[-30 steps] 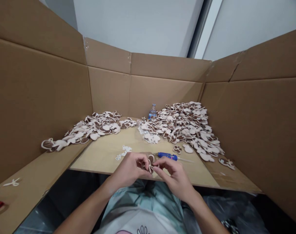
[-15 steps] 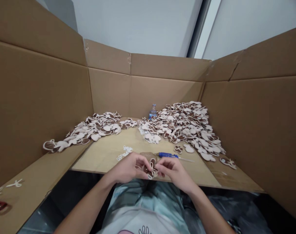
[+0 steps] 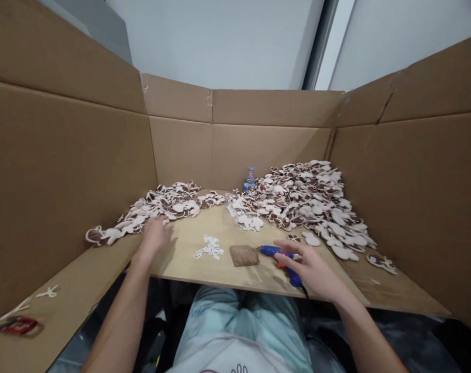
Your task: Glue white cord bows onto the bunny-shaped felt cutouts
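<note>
My left hand (image 3: 157,235) is at the front edge of the left pile (image 3: 167,204) of brown and white felt-like pieces with cream bows. Its fingertips are partly hidden, and whether they hold anything is unclear. My right hand (image 3: 307,264) is over a blue glue gun (image 3: 269,250), thumb and fingers apart around its body. The gun's nozzle points left at a brown, crumpled-looking pad (image 3: 243,256). Small white cut-out shapes (image 3: 209,247) lie on the board between my hands.
A larger pile of similar pieces (image 3: 317,202) fills the back right, beside a water bottle (image 3: 250,178). Cardboard walls (image 3: 270,140) enclose the board (image 3: 189,269). Red-handled snips (image 3: 18,325) and a cream bow (image 3: 48,291) lie at the far left.
The bow piece held between both hands has left the middle. My left hand has moved left and forward to the left pile; my right hand has moved right to the glue gun, now turned.
</note>
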